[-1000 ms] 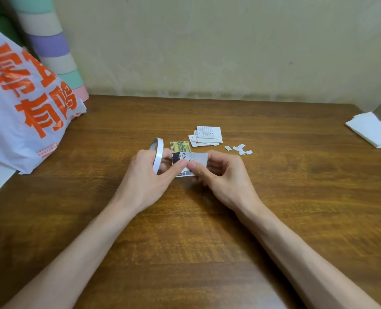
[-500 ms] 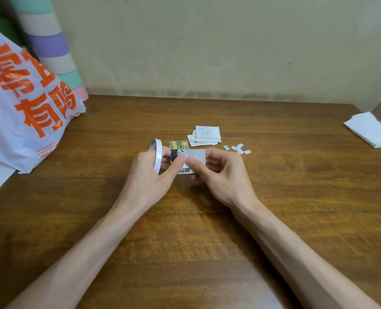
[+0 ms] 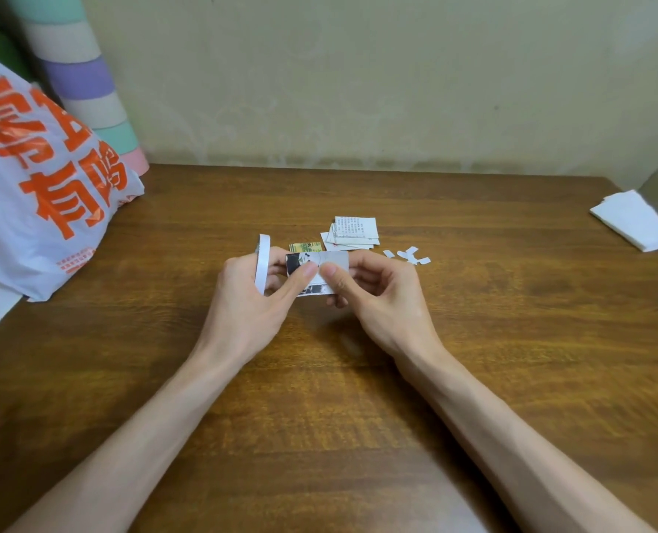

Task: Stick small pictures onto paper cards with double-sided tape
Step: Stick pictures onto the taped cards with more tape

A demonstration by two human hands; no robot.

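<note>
Orange "有" on bag (image 3: 23,240), printed cards (image 3: 355,232) illegible

The brown wooden table (image 3: 512,340) carried a stack of paper cards (image 3: 354,233) near its middle, a green picture (image 3: 305,247) just left of them, white scraps (image 3: 408,255) to their right, folded white paper (image 3: 633,221) at the far right, and an orange-lettered plastic bag (image 3: 38,194) at the left.

The left forearm (image 3: 146,428) and right forearm (image 3: 512,436) were bare to the frame's lower edge. The left hand (image 3: 242,305) and right hand (image 3: 381,302) were bare too. The thumbnails (image 3: 329,270) looked short and plain, though blur left that uncertain.
</note>
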